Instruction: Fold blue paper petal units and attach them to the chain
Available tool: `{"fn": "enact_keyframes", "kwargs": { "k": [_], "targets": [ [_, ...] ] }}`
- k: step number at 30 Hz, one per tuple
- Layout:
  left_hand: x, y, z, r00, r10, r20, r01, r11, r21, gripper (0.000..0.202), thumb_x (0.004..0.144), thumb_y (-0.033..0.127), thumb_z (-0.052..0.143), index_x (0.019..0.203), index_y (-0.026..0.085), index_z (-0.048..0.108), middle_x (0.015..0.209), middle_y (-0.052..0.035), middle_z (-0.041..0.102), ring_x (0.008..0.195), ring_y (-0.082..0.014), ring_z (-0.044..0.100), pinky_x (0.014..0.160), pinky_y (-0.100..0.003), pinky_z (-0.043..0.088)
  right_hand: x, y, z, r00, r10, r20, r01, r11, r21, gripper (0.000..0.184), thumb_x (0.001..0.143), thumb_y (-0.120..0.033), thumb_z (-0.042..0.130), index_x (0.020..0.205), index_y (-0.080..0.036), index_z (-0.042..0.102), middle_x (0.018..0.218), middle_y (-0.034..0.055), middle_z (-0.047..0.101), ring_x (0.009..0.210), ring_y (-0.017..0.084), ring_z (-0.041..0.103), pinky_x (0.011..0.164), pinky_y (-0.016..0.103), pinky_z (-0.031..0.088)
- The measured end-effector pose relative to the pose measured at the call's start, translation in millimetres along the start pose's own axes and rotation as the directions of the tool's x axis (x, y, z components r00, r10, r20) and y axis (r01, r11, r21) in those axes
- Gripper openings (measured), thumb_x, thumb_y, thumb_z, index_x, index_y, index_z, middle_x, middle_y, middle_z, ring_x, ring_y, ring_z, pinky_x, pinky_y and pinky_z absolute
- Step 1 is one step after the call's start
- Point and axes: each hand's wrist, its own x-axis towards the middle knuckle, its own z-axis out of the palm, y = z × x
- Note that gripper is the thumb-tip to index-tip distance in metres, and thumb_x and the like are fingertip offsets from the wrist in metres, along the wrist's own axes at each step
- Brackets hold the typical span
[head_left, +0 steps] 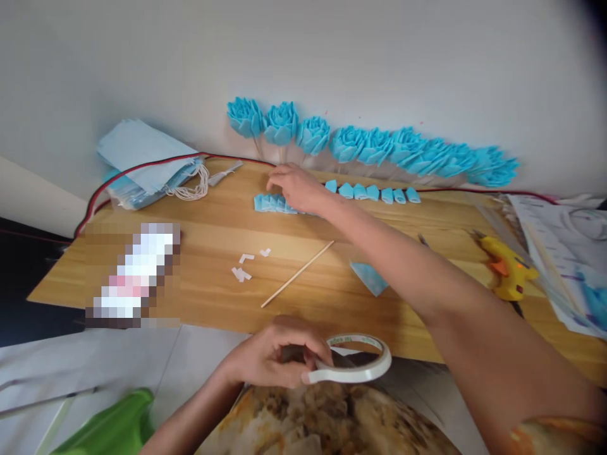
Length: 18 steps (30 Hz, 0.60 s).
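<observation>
My left hand is closed on a white roll of tape, held just in front of the near edge of the wooden board. My right hand reaches across to the far side and rests, fingers curled, on a row of folded blue paper pieces. More small blue folded pieces lie in a line to its right. A thin wooden stick lies slanted at the board's middle, with small white paper scraps to its left and one blue piece to its right.
A row of blue paper roses leans against the wall. A stack of blue face masks sits far left beside a red cable. A yellow glue gun and printed papers lie right. A green object is at bottom left.
</observation>
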Motion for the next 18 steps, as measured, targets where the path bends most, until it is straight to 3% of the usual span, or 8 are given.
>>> {"fn": "enact_keyframes", "kwargs": {
  "k": [3,8,13,18],
  "targets": [
    [0.6,1.3,0.4,1.0,0.022,-0.004,-0.022,1.0,0.002,0.045,0.088,0.06,0.064,0.095,0.017,0.076,0.088,-0.0141,0.076,0.078,-0.0224,0.07,0.076,-0.033,0.054,-2.3,1.3,1.5,0.999,0.024,0.049,-0.025,1.0,0.019,0.044,0.083,0.003,0.045,0.111,-0.016,0.073,0.129,0.0094,0.067,0.122,0.026,0.055,0.102,0.038,0.041],
    [0.9,2.6,2.2,0.995,0.093,-0.029,-0.094,0.996,-0.005,0.037,0.091,0.05,0.065,0.097,0.015,0.076,0.089,-0.0158,0.076,0.079,-0.0227,0.071,0.075,-0.032,0.054,-7.8,3.8,-3.5,0.999,0.045,-0.02,-0.045,0.999,0.026,0.051,0.079,0.006,0.042,0.115,-0.014,0.072,0.132,0.0106,0.064,0.126,0.024,0.052,0.105,0.036,0.038],
    [0.8,2.2,3.6,0.994,0.097,-0.046,-0.097,0.995,0.012,0.037,0.091,0.05,0.066,0.097,0.014,0.076,0.091,-0.0156,0.077,0.082,-0.0226,0.072,0.077,-0.031,0.055,-16.4,6.9,-2.4,0.999,0.047,0.018,-0.048,0.998,0.045,0.045,0.078,0.003,0.045,0.106,-0.015,0.075,0.128,0.0098,0.067,0.124,0.026,0.053,0.103,0.038,0.04],
    [1.2,2.0,4.1,0.991,0.122,-0.049,-0.12,0.992,0.036,0.042,0.093,0.051,0.063,0.097,0.011,0.074,0.09,-0.0155,0.076,0.082,-0.021,0.071,0.079,-0.03,0.055,-26.4,14.1,-6.5,0.996,0.072,-0.06,-0.068,0.996,0.06,0.051,0.073,0.008,0.044,0.107,-0.015,0.074,0.131,0.0091,0.067,0.128,0.025,0.054,0.108,0.036,0.04]
  ]
}}
